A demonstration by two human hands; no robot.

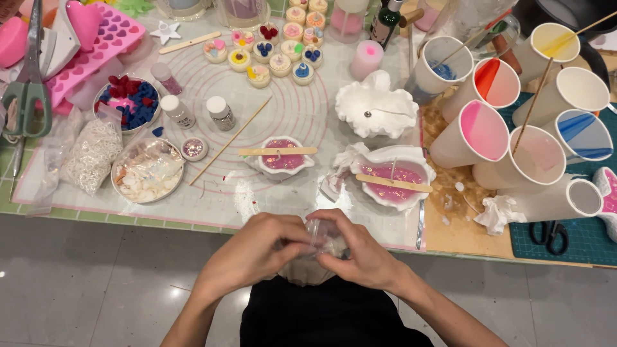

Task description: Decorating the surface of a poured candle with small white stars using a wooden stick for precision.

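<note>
Both hands meet just below the table's front edge, over my lap. My left hand (257, 247) and my right hand (360, 250) together pinch a small clear plastic bag (324, 238) with pale bits inside; its lower part hangs between my wrists. Straight ahead on the table stand two white shell-shaped dishes filled with pink wax, a small one (281, 160) and a larger one (393, 180), each with a flat wooden stick across the top holding a wick. An unfilled white shell dish (376, 106) with a wick sits behind them.
Tilted paper cups (485, 132) with pink, blue, red and yellow residue crowd the right. Small decorated candles (276, 54) sit at the back, a pink heart mould (96, 48) and scissors (27, 96) at left, bowls of shells (146, 172) and wax pieces (128, 103) nearby.
</note>
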